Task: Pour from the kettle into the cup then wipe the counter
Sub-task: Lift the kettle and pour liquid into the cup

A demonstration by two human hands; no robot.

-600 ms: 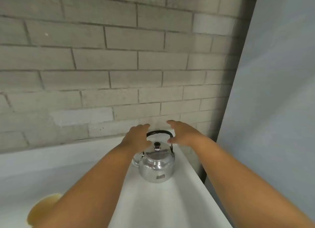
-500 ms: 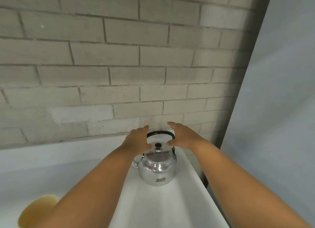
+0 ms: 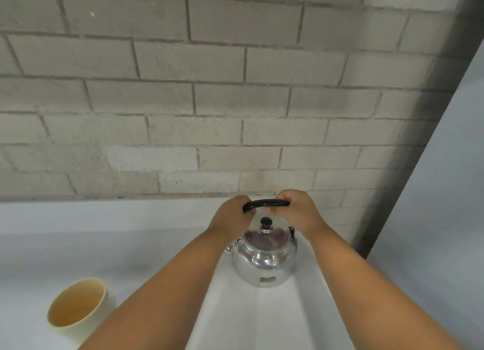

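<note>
A shiny steel kettle [image 3: 264, 263] with a black lid knob and a black arched handle [image 3: 265, 203] stands on the white counter [image 3: 78, 239] near its right end. My left hand [image 3: 231, 216] is closed around the left end of the handle. My right hand [image 3: 298, 213] is closed around the right end. The spout is mostly hidden behind my left forearm. A pale yellow cup [image 3: 77, 306] stands upright at the lower left, open side up, well apart from the kettle.
A grey brick wall [image 3: 209, 100] rises right behind the counter. A pale blue-grey panel [image 3: 432, 205] stands to the right of the counter's end, with a dark gap beside it.
Both hands have come down from hovering over the kettle and closed on the two ends of its handle. The view has tilted down, bringing more of the cup into sight.
</note>
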